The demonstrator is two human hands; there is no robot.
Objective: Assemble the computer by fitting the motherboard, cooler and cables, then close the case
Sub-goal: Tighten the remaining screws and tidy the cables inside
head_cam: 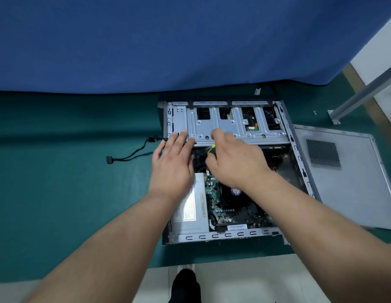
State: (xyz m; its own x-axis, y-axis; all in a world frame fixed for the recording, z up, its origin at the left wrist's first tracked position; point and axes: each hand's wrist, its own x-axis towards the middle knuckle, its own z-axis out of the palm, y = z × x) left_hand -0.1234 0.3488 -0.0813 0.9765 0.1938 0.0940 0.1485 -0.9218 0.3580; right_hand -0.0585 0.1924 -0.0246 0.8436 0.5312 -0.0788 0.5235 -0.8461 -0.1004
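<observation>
Nearest the lens, a black shoe (185, 285) stood on the pale floor below the edge of the green table mat (59, 171). Beyond it lay the open grey steel computer case (225, 235) on its side, with the silver power supply box (191, 206) at its near left, the green motherboard (225, 212) beside that and the black cooler fan (231, 193) seated on the board. The left hand (172, 165) lay flat, fingers straight, pressing the near edge of the perforated grey metal drive cage (229, 125). The right hand (236, 160) curled round something yellow-green and black, probably a cable plug, though it was mostly hidden. The board looked fragile and best left untouched; the cage seemed stiff, sharp-edged, best held by its rims. A loose black cable (129, 156) trailed left of the case, and the grey vented side panel (343, 171) lay to its right, not yet fitted. Blue cloth (168, 40) hung behind.
</observation>
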